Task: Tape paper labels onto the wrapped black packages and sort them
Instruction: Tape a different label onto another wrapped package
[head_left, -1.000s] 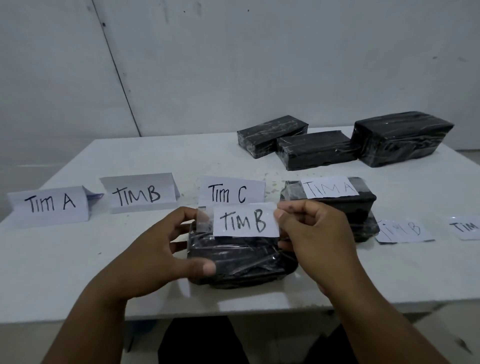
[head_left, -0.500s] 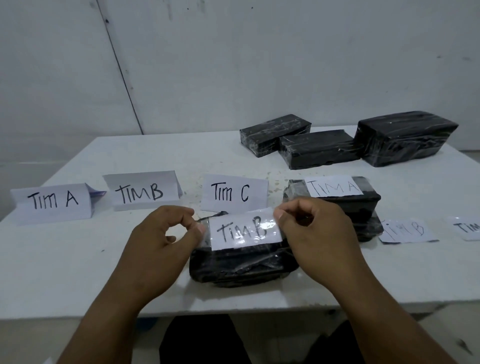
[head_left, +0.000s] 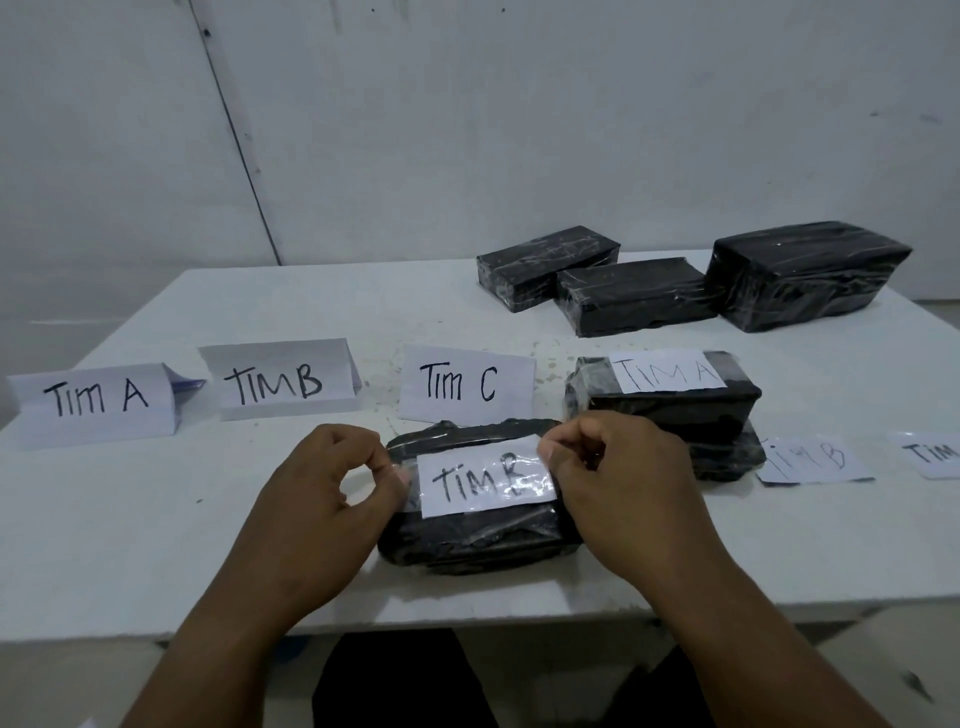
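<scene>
Two hands work the nearest package (head_left: 478, 540), which lies by the table's (head_left: 156, 545) front edge, about mid-width. A TIM B label (head_left: 485, 480) lies on top under a strip of clear tape. The left hand (head_left: 332, 499) pinches the tape's left end between thumb and forefinger, the other fingers curled in; the right hand (head_left: 618, 483) pinches the right end the same way, knuckles up, wrist angled in from the right. To do this well, I'd say: keep the tape taut, lower both ends together, then rub from the centre outward — the wrap is wrinkled, so bubbles and lifted corners look likely.

Just behind and to the right sits a package labelled TIM A (head_left: 670, 400). Loose labels (head_left: 810, 460) lie flat toward the right edge. Three folded sort cards (head_left: 283, 382) — Tim A, TIM B, Tim C — stand across mid-table. Three unlabelled packages (head_left: 634, 296) wait at the far right corner.
</scene>
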